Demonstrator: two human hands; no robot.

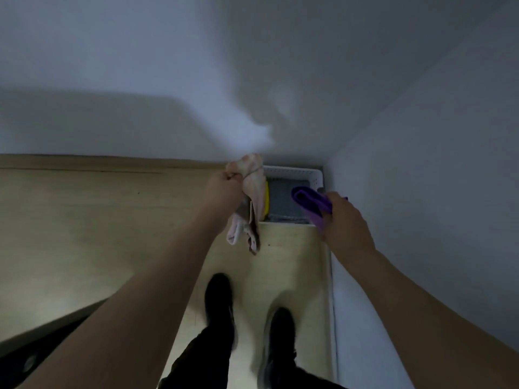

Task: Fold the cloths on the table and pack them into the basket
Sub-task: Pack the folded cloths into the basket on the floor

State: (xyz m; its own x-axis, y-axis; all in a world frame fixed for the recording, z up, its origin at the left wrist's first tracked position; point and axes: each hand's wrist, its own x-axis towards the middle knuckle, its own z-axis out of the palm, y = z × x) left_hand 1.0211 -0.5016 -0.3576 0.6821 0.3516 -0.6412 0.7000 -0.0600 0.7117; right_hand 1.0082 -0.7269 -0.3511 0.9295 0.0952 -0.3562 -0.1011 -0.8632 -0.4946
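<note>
A white slotted basket (295, 172) stands on the floor in the corner of two white walls. Inside it lie a grey cloth (283, 202) and a yellow cloth (266, 202) along its left side. My left hand (224, 189) is shut on a bunched pale pink cloth (252, 192), which hangs down over the basket's left edge. My right hand (341, 217) grips a folded purple cloth (310, 203) above the basket's right side.
The wooden floor (98, 220) stretches to the left. White walls close in behind (168, 80) and on the right (435, 220). My legs in dark trousers and black shoes (219, 301) stand just before the basket. A dark object (42, 346) sits at the lower left.
</note>
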